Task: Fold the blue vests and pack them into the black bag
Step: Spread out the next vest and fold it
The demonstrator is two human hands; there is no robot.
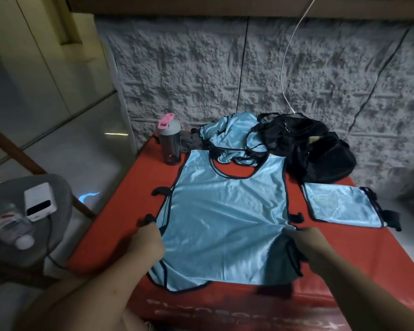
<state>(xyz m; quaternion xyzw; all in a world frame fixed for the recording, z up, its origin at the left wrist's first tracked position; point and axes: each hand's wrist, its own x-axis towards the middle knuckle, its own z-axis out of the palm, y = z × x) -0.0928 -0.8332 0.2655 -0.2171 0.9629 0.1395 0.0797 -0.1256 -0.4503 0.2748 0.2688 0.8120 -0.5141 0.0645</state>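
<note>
A light blue vest (225,211) with black trim lies spread flat on the red mat (120,211), neck hole toward the wall. My left hand (146,240) grips its left edge near the lower side strap. My right hand (304,244) grips the right edge, where the fabric is bunched and partly turned over. A folded blue vest (342,206) lies on the mat to the right. Several crumpled blue vests (232,134) are heaped at the back. The black bag (320,151) sits at the back right, slumped against the wall.
A grey water bottle (169,139) with a pink lid stands at the mat's back left corner. A grey chair (46,235) on the left holds a white power bank (40,201) and plastic bottles (12,230). A white cable (289,68) hangs down the textured wall.
</note>
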